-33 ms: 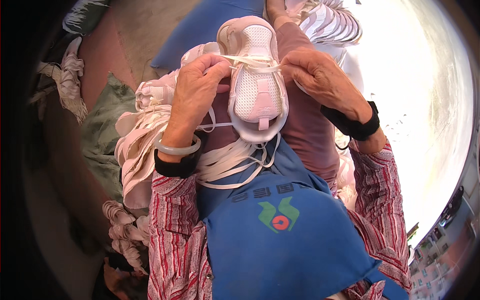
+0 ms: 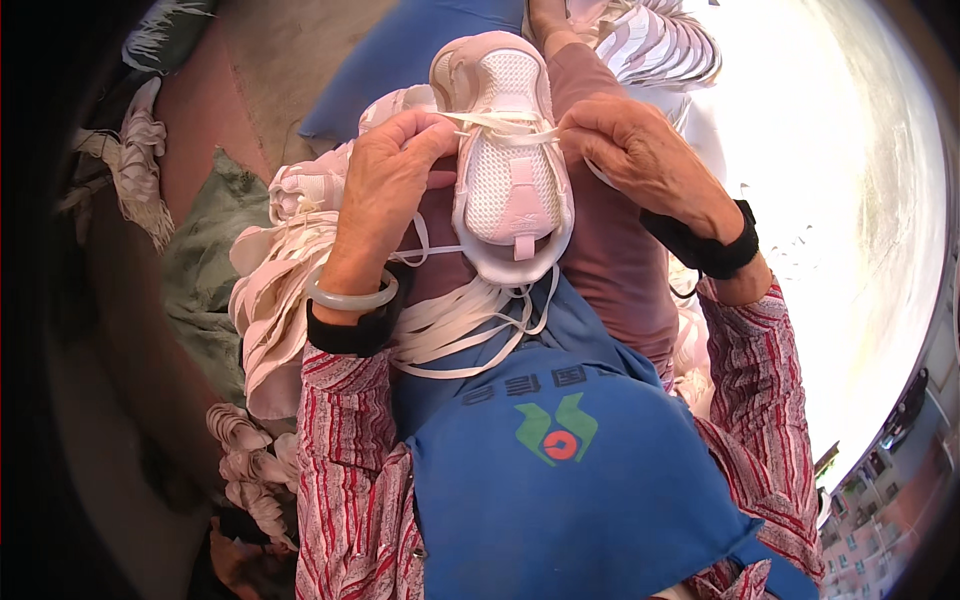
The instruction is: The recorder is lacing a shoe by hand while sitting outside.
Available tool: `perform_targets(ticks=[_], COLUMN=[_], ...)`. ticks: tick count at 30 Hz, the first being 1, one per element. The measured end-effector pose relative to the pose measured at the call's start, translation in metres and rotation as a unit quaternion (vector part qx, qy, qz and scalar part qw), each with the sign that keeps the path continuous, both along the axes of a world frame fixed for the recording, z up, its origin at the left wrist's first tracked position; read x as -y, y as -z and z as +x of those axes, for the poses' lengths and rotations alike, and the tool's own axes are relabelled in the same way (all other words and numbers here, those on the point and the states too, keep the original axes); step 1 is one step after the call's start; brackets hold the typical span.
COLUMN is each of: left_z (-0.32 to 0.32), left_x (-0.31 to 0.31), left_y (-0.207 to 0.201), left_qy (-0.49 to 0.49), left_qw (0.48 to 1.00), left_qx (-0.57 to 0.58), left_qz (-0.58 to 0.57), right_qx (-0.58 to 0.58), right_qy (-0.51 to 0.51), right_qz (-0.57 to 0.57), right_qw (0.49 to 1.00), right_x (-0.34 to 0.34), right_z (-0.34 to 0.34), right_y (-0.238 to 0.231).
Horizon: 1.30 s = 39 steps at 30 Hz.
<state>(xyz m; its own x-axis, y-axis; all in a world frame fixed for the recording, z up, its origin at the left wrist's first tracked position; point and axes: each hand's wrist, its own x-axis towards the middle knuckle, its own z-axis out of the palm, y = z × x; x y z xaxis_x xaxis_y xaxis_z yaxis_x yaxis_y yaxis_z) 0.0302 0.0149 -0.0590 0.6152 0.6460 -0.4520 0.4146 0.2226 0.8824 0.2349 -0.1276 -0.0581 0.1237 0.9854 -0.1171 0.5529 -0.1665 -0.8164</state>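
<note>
A pink and white mesh shoe upper point(image 2: 510, 195) rests on my lap, its pull tab toward me. White shoelace point(image 2: 512, 126) crosses it near the middle, with loops gathered there. On the left side, my left hand point(image 2: 392, 165) pinches one part of the lace between thumb and forefinger. My right hand point(image 2: 628, 145) is closed on the lace at the other side, its fingertips close against the upper. A loose bunch of white laces point(image 2: 460, 325) lies below the upper on my blue apron point(image 2: 590, 500).
Stacked pink and white uppers point(image 2: 285, 300) lie to my left beside a green cloth point(image 2: 210, 275). Another row of uppers point(image 2: 665, 45) sits at the far right. More pale pieces point(image 2: 250, 465) lie low on the left. A blue cloth point(image 2: 385, 60) is at the back.
</note>
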Motion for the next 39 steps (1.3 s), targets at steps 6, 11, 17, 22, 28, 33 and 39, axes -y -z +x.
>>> perform_targets(ticks=[6, 11, 17, 22, 28, 33, 39], left_z=[0.002, 0.002, 0.003, -0.002, 0.0, 0.0, 0.001], left_x=[0.0, 0.007, 0.01, 0.012, 0.021, 0.028, 0.032], left_y=[0.001, 0.004, 0.003, 0.008, 0.003, -0.001, 0.007], left_qy=[0.01, 0.03, -0.031, -0.013, 0.082, 0.16, 0.152], left_qw=[1.0, 0.994, 0.999, 0.995, 0.944, 0.865, 0.841], left_qx=[-0.008, 0.024, 0.013, 0.02, -0.029, -0.041, -0.05], left_qz=[0.013, 0.099, 0.043, 0.102, 0.317, 0.473, 0.517], right_qx=[0.036, -0.006, 0.027, 0.035, 0.04, 0.169, 0.214], right_qy=[0.017, 0.049, 0.05, 0.031, 0.023, 0.031, 0.102], right_qz=[-0.024, 0.023, 0.073, 0.06, 0.088, 0.111, 0.062], right_qw=[0.999, 0.999, 0.996, 0.997, 0.995, 0.979, 0.97], right_x=[0.001, 0.002, -0.001, 0.001, -0.003, -0.003, 0.017], right_z=[-0.003, -0.004, -0.01, -0.007, -0.01, -0.015, -0.04], right_y=[-0.006, 0.003, 0.002, 0.002, 0.008, 0.007, -0.01])
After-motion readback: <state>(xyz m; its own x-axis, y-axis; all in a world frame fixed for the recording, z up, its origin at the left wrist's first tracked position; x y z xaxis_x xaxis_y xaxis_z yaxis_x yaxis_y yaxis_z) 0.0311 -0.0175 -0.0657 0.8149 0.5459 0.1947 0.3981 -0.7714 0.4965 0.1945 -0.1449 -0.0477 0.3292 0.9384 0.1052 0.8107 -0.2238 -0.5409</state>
